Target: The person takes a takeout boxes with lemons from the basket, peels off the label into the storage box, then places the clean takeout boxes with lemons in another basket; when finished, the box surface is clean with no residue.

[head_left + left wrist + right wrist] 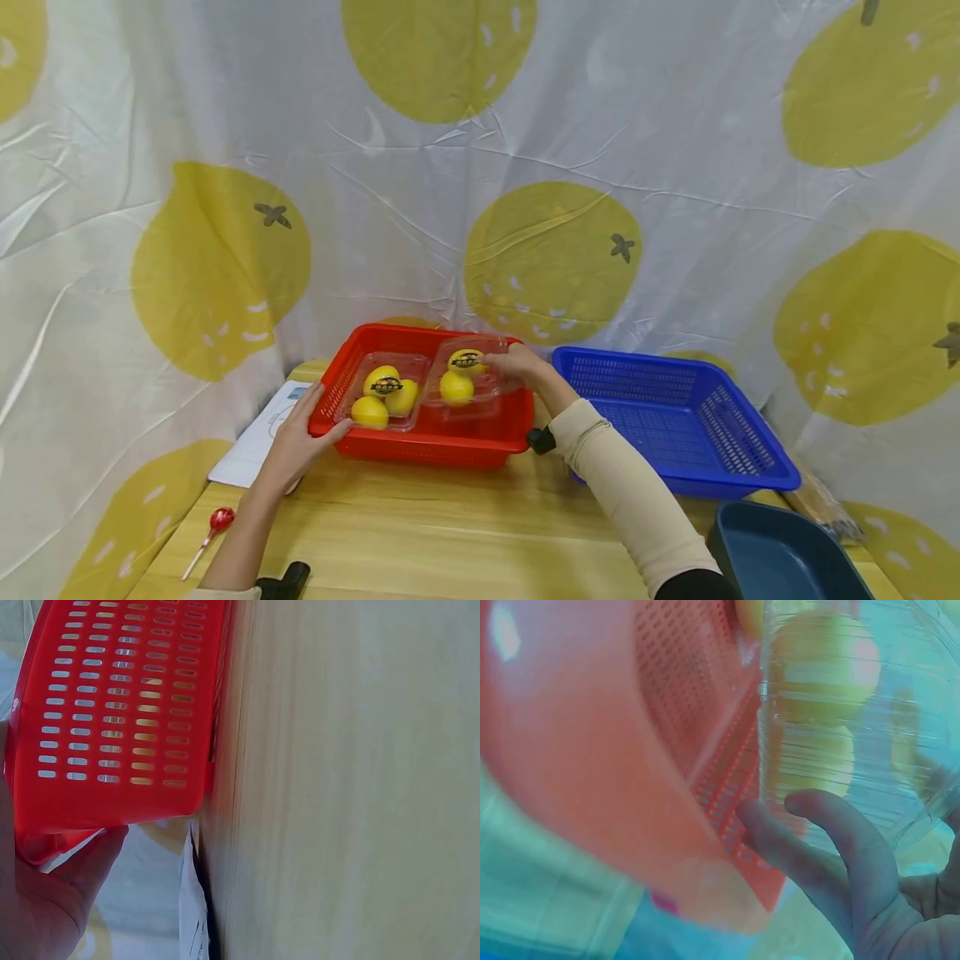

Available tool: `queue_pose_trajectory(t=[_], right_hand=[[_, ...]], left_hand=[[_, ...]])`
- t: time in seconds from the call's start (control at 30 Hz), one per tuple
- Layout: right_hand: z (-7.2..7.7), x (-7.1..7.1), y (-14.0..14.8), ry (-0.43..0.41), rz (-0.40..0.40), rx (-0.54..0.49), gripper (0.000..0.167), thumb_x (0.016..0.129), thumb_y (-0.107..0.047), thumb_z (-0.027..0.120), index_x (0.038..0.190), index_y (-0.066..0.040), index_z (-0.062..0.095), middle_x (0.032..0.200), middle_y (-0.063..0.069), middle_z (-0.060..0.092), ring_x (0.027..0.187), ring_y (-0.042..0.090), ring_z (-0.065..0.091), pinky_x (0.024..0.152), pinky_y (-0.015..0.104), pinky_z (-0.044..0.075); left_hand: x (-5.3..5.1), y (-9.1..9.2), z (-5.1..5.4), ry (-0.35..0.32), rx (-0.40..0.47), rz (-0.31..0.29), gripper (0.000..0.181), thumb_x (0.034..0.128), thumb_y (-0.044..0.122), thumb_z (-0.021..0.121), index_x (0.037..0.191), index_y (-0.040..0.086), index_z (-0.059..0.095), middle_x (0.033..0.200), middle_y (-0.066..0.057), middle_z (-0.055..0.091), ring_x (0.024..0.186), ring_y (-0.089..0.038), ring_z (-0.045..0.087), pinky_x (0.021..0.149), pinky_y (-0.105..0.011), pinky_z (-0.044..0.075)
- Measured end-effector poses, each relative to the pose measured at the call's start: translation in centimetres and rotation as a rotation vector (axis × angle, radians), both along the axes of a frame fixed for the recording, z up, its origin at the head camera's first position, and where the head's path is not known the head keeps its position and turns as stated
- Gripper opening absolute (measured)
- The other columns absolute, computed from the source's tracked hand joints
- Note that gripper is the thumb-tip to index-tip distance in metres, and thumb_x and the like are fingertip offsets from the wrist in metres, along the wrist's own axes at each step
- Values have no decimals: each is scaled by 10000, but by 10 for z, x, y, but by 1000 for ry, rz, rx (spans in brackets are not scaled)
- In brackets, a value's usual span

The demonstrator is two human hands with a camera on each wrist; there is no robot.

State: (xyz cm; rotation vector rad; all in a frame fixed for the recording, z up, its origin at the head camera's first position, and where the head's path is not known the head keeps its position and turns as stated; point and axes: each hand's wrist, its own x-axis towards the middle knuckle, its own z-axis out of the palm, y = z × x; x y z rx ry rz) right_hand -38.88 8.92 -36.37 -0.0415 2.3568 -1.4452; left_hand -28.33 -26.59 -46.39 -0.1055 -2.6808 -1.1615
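The relation which matters most seems to be the one between the right clear box [486,390] and the right end of the red basket [435,450]. This box is at the basket's right half, just inside that end, and it appears raised and a little tilted. Its longer side seems to run away from the person, while the basket's long axis runs from left to right. The right hand [517,367] is the nearer one: it grips the box from its right side, with the fingers bent at its edge. Two yellow fruits [456,388] show inside.

The left hand [296,437] holds the basket at its front left corner, with the thumb at the front rim. Near this thumb lies the left clear box [416,365], with three fruits, inside the basket.

The basket stands on a wooden table [420,533], near the curtain [405,250] behind. To its right is a blue basket [675,483], and closer to the person a dark tray [787,550]. On the left are papers [251,450] and a lollipop [221,519].
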Motion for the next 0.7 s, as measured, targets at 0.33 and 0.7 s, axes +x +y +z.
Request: queue_pose_trajectory(t=[0.33, 0.7], right_hand=[[19, 23, 26, 31, 23, -28, 350, 944, -355, 616, 764, -85, 487, 454, -74, 294, 362, 83, 301, 466, 242, 450], [31, 54, 50, 106, 14, 6, 377, 941, -405, 609, 1022, -38, 581, 457, -71, 315, 392, 104, 447, 572, 287, 570]], left_hand=[[-2, -1, 2, 3, -1, -7, 925, 888, 510, 626, 1567, 90, 160, 1612, -216, 183, 1381, -525, 289, 1028, -714, 347], [-2, -1, 1, -21, 10, -10, 942, 889, 527, 618, 1568, 83, 140, 1611, -227, 174, 1378, -529, 287, 1043, -716, 324]])
